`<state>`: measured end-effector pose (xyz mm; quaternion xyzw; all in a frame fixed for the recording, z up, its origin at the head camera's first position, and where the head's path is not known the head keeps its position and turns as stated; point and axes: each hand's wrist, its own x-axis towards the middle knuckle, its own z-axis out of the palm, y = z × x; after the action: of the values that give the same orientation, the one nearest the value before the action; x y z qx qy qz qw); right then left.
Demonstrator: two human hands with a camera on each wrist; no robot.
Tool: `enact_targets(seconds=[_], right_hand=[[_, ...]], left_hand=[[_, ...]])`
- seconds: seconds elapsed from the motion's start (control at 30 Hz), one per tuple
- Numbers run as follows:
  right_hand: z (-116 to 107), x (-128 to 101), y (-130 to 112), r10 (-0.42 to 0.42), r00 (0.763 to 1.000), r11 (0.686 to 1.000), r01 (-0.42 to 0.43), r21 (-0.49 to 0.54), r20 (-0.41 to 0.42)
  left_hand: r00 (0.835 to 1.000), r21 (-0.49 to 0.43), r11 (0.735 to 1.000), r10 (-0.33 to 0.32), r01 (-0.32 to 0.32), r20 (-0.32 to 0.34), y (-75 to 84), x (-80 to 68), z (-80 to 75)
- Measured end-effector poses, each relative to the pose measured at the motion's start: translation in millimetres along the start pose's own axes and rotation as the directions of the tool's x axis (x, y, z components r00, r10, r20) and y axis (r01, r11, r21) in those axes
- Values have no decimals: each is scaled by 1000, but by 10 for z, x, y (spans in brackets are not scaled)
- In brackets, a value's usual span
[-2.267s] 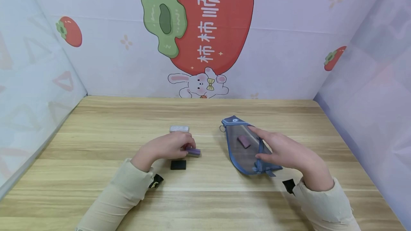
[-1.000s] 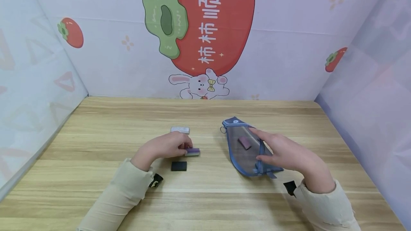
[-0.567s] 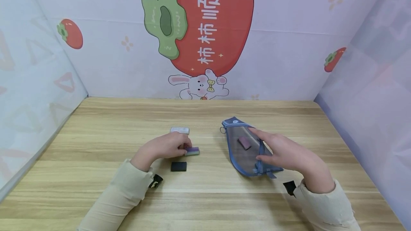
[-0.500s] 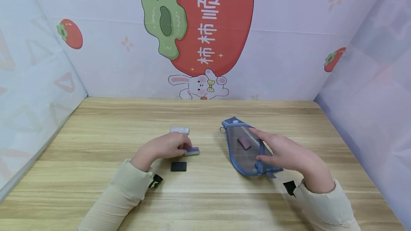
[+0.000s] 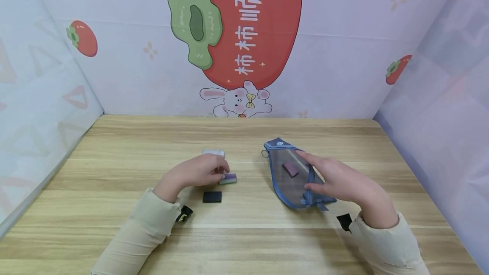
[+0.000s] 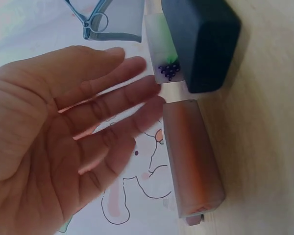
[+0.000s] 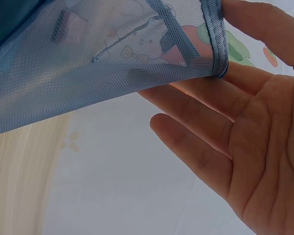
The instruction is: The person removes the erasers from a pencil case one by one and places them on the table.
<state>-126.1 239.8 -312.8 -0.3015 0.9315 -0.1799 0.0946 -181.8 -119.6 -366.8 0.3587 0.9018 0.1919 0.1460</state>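
My left hand hovers at a small purple-and-green eraser lying on the table. In the left wrist view its fingers are spread with nothing between them, and the grape-printed end of that eraser sits just past the fingertips. A black eraser lies nearer me; a whitish block lies farther back, partly hidden by the hand. My right hand holds the zippered edge of a blue mesh pencil case, thumb and fingers on either side. A pinkish eraser shows through its mesh.
In the left wrist view an eraser with an orange core stands beside the fingers. The wooden table meets printed cloth walls at the back and sides. Black straps hang by both wrists.
My left hand has set down the purple-and-green eraser, which now lies turned with its green side showing more, and the fingers have eased off it. The right hand and pencil case have stayed put.
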Motion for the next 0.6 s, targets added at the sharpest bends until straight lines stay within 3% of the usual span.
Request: enact_targets(seconds=[0.6], right_hand=[[12, -4, 6, 11, 1000, 1000, -11, 9, 7]], left_hand=[[993, 37, 995, 94, -92, -64, 219, 11, -34]])
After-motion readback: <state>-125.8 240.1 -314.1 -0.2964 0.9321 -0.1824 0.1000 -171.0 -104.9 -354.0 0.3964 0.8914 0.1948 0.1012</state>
